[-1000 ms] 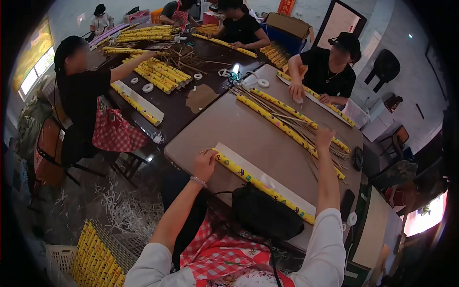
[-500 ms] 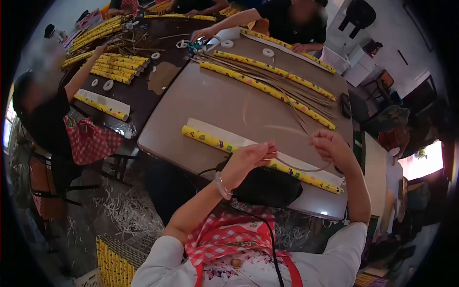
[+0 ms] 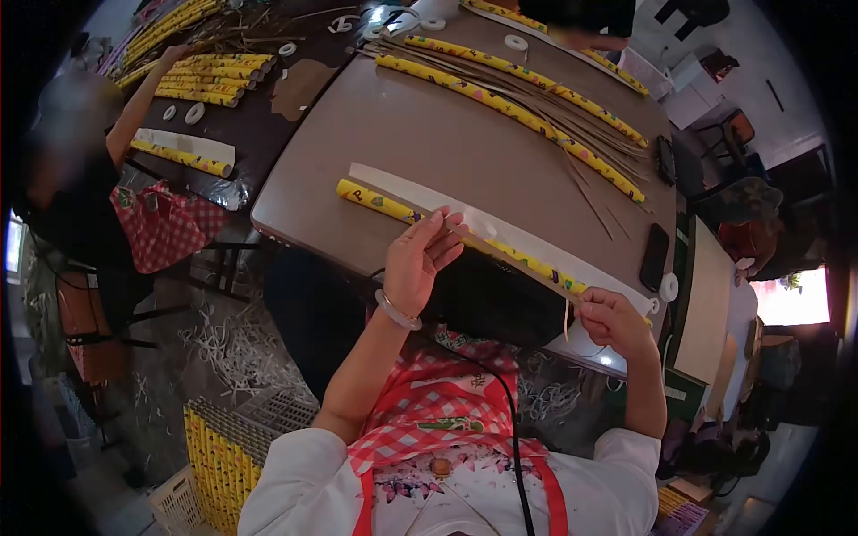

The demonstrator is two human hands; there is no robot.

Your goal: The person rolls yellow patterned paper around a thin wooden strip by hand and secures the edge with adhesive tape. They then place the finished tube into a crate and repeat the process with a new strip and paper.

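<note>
Between my two hands a thin tan strip (image 3: 523, 268) is drawn nearly straight, above a yellow patterned tube (image 3: 374, 200). My left hand (image 3: 424, 257) has its fingers curled at the strip's left end. On the right, my right hand (image 3: 616, 320) is closed on the other end, with a short loop of strip hanging below it. The tube lies along the near table edge, and a pale sheet edge (image 3: 375, 177) stretches along its far side. My hands and the strip hide parts of the tube.
Two more yellow tubes (image 3: 500, 104) lie farther back beside a bundle of brown strips (image 3: 536, 98). A black phone (image 3: 655, 255) and a white tape roll (image 3: 668, 287) are at the right edge. A co-worker (image 3: 71, 170) sits left, near stacked tubes (image 3: 210, 80). Shredded paper (image 3: 241, 375) litters the floor.
My right hand has come down and nearer the tube, and the curved strip is now stretched straight. My left hand has turned, its fingers curled in. The view has tilted downward.
</note>
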